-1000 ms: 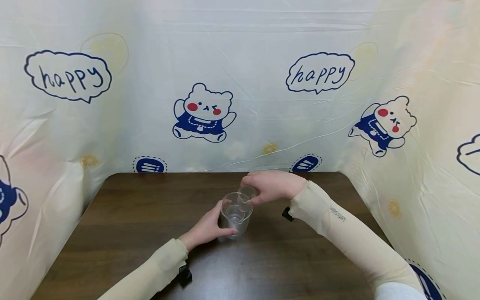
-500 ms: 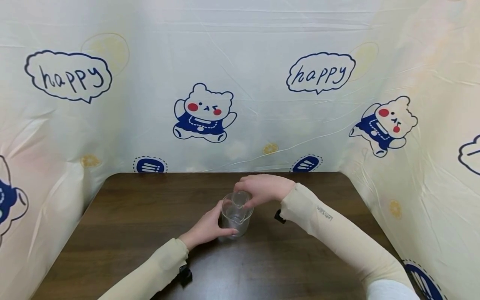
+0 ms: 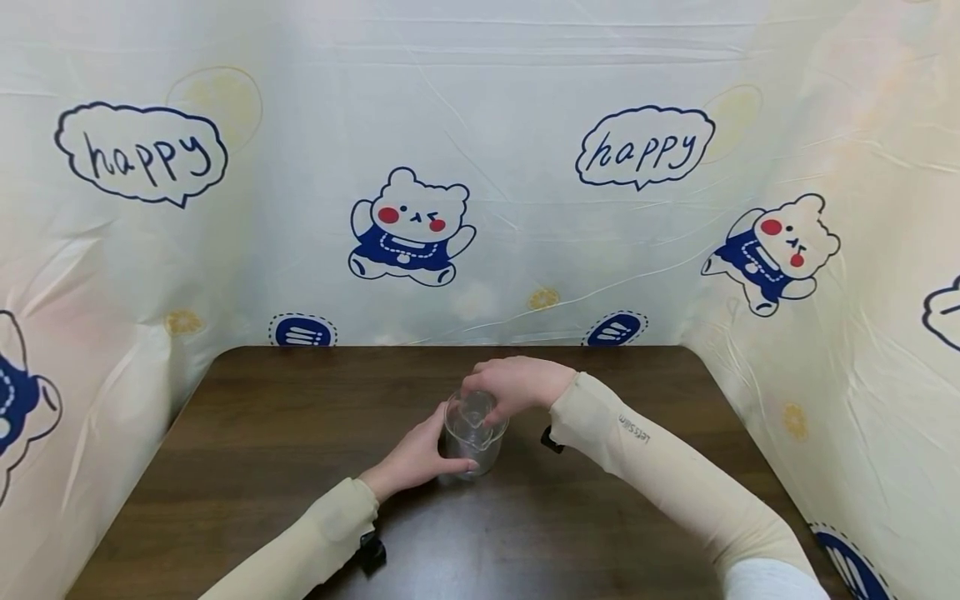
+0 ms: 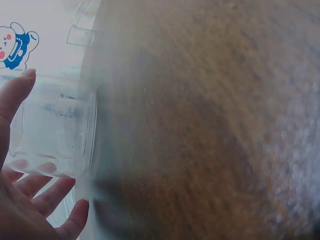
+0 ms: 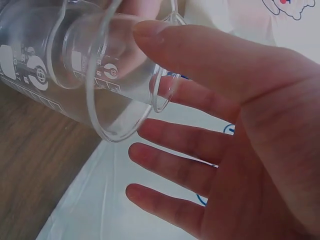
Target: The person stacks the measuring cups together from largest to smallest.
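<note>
A large clear glass beaker [image 3: 487, 452] stands on the table near the middle. My left hand [image 3: 416, 454] grips it from the left side, thumb in front and fingers round the back. In the left wrist view those fingers [image 4: 52, 195] show beside the glass wall. My right hand [image 3: 521, 387] pinches the rim of a smaller glass beaker [image 5: 112, 62] between thumb and index finger. That smaller beaker is mostly inside the large one, its rim just beyond the large rim in the right wrist view. The other right fingers extend outside the glass. White printed markings show on both beakers.
The dark wooden table [image 3: 300, 408] meets a pale printed curtain [image 3: 517, 167] at its back and sides. A small clear glass outline [image 4: 81, 36] shows past the large beaker in the left wrist view. Black wrist cameras sit under both sleeves.
My right hand has moved left and slightly down, taking the smaller beaker from the large beaker's right rim down into it. My left hand keeps its grip in the same place.
</note>
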The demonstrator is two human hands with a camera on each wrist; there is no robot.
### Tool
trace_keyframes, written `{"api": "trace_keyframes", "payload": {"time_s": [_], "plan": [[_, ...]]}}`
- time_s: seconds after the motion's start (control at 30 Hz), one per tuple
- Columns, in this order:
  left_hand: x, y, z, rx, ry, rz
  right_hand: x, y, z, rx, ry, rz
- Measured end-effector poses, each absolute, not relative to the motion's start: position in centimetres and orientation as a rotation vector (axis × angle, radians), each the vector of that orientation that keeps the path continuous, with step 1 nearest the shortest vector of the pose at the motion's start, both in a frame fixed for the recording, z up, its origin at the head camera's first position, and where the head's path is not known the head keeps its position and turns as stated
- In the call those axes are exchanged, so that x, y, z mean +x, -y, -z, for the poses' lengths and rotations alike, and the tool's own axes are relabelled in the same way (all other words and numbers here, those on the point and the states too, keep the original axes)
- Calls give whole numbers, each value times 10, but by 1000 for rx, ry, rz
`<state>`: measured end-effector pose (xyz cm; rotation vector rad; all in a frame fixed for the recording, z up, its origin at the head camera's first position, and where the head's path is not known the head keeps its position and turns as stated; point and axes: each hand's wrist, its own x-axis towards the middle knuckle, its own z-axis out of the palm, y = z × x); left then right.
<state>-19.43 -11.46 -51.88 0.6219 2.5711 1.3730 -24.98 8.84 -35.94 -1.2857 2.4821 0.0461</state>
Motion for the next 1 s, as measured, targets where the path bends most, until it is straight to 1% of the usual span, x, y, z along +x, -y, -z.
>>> {"api": "trace_keyframes", "payload": {"time_s": [0.6,1.0], "plan": [[-192,115,519,606,-2561,-1378,-250,-83,383,-1276,-2490,-120],[-194,115,519,603,-2555,-1383,-250,-79,389,-1322,-2506,-220]]}}
